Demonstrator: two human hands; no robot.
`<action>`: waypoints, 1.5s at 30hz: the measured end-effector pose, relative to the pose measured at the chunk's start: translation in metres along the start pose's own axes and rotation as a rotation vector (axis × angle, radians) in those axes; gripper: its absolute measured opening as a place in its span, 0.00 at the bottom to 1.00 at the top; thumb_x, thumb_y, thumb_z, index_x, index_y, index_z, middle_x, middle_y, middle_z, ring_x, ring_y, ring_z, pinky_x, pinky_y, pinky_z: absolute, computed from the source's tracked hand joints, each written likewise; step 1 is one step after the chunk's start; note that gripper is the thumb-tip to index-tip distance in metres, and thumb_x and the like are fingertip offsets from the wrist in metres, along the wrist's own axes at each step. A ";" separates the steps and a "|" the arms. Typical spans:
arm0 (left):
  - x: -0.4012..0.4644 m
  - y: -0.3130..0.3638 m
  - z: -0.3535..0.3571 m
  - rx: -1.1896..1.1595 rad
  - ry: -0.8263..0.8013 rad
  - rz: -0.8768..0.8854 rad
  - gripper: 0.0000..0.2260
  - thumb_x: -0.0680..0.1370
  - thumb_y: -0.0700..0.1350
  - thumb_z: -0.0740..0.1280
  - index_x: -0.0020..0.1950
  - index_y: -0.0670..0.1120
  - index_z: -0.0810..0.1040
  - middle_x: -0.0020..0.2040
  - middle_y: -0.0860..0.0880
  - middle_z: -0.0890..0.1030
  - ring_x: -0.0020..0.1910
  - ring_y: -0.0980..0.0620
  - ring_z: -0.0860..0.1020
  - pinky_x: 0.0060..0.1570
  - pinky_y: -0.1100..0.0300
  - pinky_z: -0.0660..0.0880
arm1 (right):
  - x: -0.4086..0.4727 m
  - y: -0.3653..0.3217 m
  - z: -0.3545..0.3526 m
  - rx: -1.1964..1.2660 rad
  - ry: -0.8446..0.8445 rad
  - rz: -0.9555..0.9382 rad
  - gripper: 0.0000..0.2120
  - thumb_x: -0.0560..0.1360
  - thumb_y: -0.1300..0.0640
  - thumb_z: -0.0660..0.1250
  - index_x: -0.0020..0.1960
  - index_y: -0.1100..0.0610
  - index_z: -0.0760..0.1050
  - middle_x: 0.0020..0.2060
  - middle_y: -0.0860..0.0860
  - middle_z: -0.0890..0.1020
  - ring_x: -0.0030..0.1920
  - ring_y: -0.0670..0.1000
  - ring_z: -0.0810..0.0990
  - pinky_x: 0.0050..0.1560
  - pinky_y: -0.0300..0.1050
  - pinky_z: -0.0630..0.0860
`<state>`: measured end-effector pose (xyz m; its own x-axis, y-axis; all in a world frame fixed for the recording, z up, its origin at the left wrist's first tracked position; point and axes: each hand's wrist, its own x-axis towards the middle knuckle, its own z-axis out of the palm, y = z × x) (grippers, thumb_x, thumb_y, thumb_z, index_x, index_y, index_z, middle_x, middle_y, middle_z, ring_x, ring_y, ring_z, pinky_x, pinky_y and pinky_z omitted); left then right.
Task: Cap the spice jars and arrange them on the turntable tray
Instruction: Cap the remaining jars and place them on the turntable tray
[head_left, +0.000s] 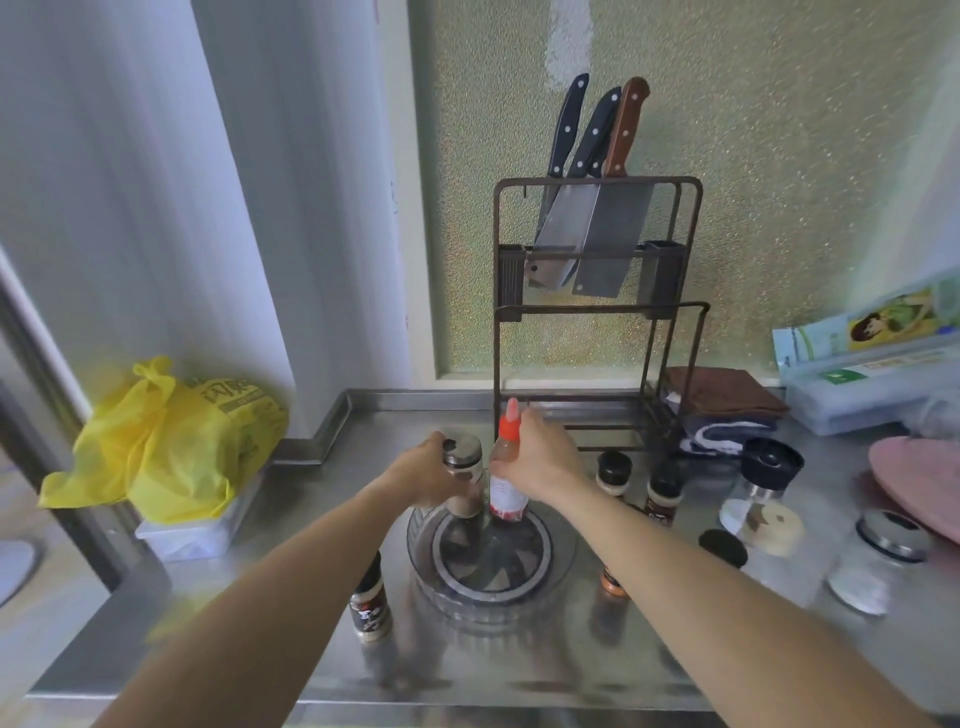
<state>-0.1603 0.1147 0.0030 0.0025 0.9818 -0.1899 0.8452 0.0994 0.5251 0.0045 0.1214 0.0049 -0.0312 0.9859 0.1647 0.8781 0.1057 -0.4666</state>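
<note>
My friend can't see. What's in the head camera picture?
Two hands set jars on a clear turntable tray: the left hand grips a metal-capped spice jar, the right hand an orange-capped bottle. More jars stand around.

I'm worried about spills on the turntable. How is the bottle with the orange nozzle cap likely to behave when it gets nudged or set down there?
The orange-capped bottle is tall and narrow, so it probably tips easily. The right hand grips it high up, so it could swing at the base. It looks like thin, clear plastic, likely light and somewhat squeezable. The turntable tray has a low rim, which probably gives little support.

Home kitchen: knife rack (597, 291), steel counter (467, 670).
</note>
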 end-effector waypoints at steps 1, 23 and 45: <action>-0.001 0.001 0.001 0.000 0.002 0.001 0.32 0.74 0.51 0.75 0.73 0.45 0.65 0.66 0.42 0.77 0.58 0.43 0.77 0.57 0.52 0.76 | 0.000 0.000 0.003 -0.003 0.015 0.008 0.17 0.73 0.50 0.74 0.55 0.56 0.71 0.46 0.53 0.80 0.46 0.56 0.82 0.43 0.49 0.79; -0.078 0.207 0.058 0.045 0.102 0.719 0.22 0.73 0.60 0.73 0.63 0.51 0.78 0.56 0.52 0.83 0.56 0.51 0.80 0.60 0.51 0.77 | -0.088 0.182 -0.221 -0.133 0.172 0.282 0.23 0.71 0.46 0.77 0.63 0.52 0.78 0.59 0.51 0.83 0.58 0.54 0.81 0.58 0.49 0.77; -0.063 0.261 0.152 0.161 -0.009 0.617 0.26 0.69 0.46 0.78 0.62 0.47 0.71 0.57 0.44 0.80 0.56 0.39 0.79 0.54 0.49 0.77 | -0.159 0.279 -0.162 0.011 0.359 0.321 0.25 0.69 0.59 0.77 0.60 0.51 0.68 0.53 0.51 0.81 0.56 0.60 0.81 0.49 0.50 0.75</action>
<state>0.1417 0.0540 0.0255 0.5187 0.8490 0.1006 0.7565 -0.5106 0.4087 0.3317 -0.0272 -0.0104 0.4089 0.8620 0.2998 0.8115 -0.1931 -0.5515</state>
